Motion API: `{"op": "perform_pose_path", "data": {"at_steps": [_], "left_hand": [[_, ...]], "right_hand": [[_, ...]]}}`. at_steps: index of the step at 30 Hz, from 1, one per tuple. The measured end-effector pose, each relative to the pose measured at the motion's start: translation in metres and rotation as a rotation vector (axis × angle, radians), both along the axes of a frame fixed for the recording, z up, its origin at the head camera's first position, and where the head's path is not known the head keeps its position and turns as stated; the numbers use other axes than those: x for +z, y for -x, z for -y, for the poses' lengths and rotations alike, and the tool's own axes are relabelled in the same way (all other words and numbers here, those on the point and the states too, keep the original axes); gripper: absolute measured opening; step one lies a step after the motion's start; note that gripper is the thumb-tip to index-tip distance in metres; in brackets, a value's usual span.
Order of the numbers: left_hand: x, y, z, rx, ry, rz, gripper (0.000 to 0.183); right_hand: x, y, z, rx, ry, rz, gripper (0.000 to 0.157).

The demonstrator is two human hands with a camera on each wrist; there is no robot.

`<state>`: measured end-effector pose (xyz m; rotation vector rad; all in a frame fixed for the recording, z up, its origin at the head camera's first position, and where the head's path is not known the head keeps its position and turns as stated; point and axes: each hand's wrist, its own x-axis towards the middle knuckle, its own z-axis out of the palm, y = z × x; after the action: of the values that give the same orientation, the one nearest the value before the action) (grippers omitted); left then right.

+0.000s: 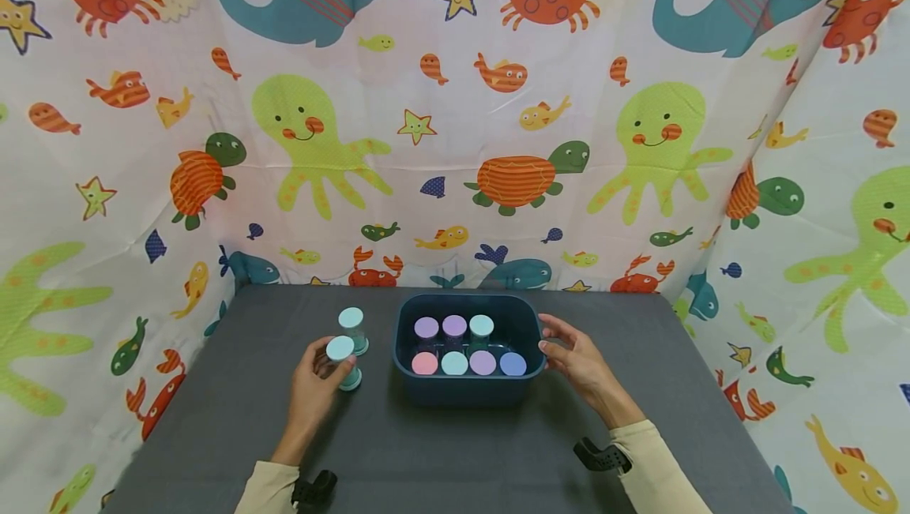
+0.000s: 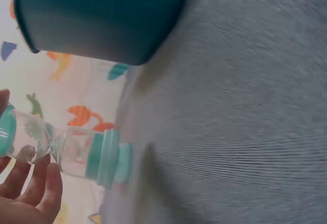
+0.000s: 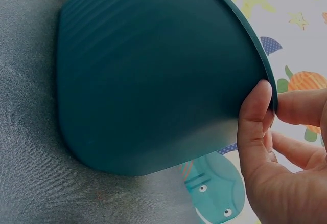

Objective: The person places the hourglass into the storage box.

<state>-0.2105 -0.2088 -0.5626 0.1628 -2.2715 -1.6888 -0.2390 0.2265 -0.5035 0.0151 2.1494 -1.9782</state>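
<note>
My left hand holds a small sand timer with mint-green caps, left of the dark teal bin. In the left wrist view, the clear timer narrows at its waist, and the fingers curl round its upper half. Just behind it stands a second mint-capped sand timer. My right hand pinches the bin's right rim between thumb and fingers, as the right wrist view of the bin shows. Inside the bin stand several timers with purple caps, mint, pink and blue caps.
A grey cloth-covered table bears the bin and timers. Behind and along both sides hangs a white curtain printed with sea animals. Dark straps sit at both wrists, by the light sleeves.
</note>
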Motion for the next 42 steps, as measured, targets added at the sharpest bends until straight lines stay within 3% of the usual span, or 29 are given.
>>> {"op": "perform_pose_path", "data": {"at_steps": [15,22,42], "left_hand": [[0.061,-0.001,0.003,-0.007,0.080,-0.104,0.060],[0.076,0.004,0.000,-0.020,0.103,-0.128,0.058],[0.129,0.024,-0.055,-0.169,0.003,-0.187,0.058]], "right_hand": [[0.000,0.001,0.000,-0.008,-0.004,0.009,0.051],[-0.001,0.001,0.000,-0.007,-0.013,0.006,0.052],[0.001,0.001,0.000,0.007,-0.002,-0.001,0.053]]}}
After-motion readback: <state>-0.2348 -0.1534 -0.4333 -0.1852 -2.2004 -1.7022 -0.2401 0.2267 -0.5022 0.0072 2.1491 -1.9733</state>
